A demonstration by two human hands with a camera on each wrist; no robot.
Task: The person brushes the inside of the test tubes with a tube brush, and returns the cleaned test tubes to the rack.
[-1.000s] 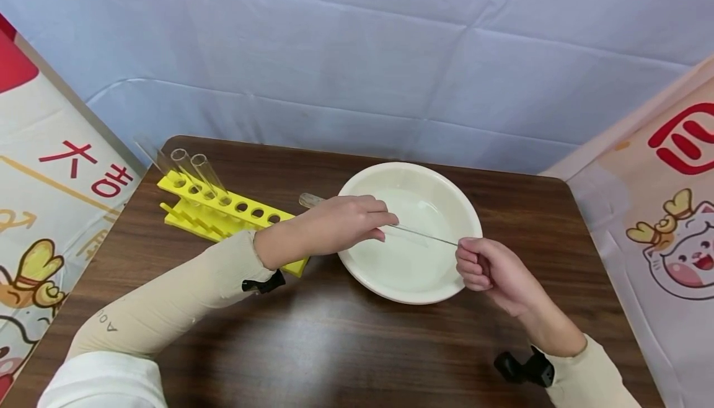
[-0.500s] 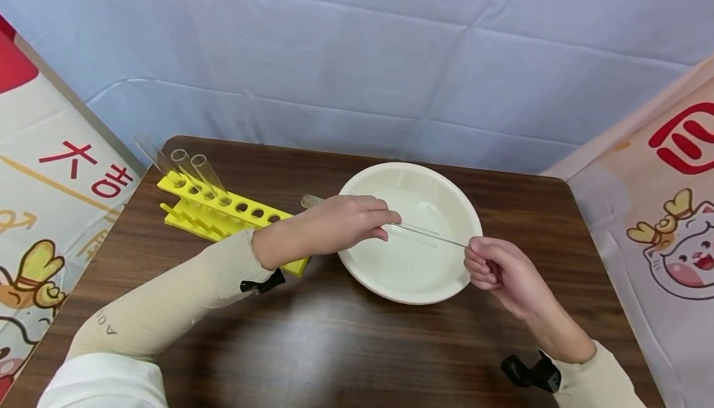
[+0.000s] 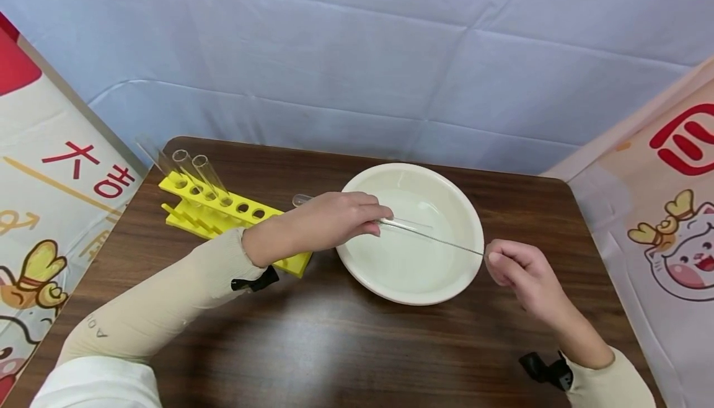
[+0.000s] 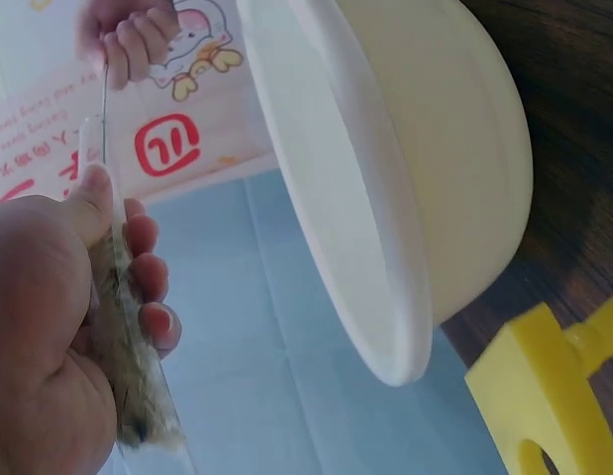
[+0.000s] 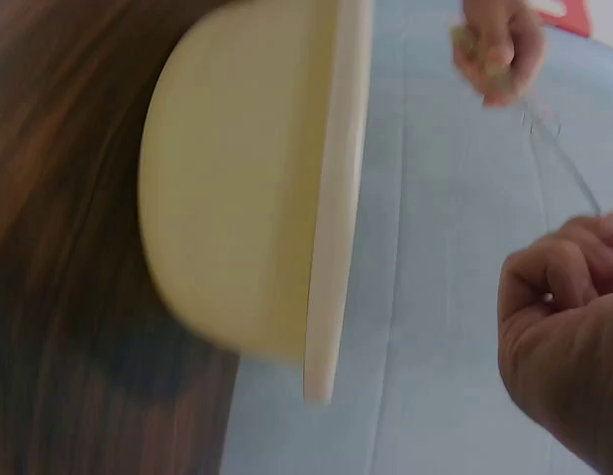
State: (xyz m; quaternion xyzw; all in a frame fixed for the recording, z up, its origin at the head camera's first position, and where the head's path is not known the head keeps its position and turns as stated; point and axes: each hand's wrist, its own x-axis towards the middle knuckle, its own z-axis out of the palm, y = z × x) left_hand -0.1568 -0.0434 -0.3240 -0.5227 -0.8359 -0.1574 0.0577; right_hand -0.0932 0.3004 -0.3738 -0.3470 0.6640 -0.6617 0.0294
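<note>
My left hand point(image 3: 346, 219) grips a clear glass test tube point(image 3: 302, 199) over the left part of a white basin point(image 3: 409, 297). The tube's rounded end sticks out left of the wrist, its open end points right. Inside the tube, in the left wrist view, sit the bristles point(image 4: 138, 386) of a test tube brush. The brush's thin twisted wire handle point(image 3: 446, 242) runs out of the tube's mouth across the basin. My right hand point(image 3: 524, 274), just beyond the basin's right rim, pinches the far end of that wire. The fingers hide the middle of the tube.
A yellow test tube rack point(image 3: 234, 204) stands left of the basin, partly behind the left forearm. Several glass tubes point(image 3: 207, 175) lean in its left holes. The brown wooden table point(image 3: 362, 352) ends at a pale cloth backdrop point(image 3: 357, 61).
My right hand has moved right, past the basin's rim, and more of the wire shows between the hands. The left hand and tube have shifted slightly left.
</note>
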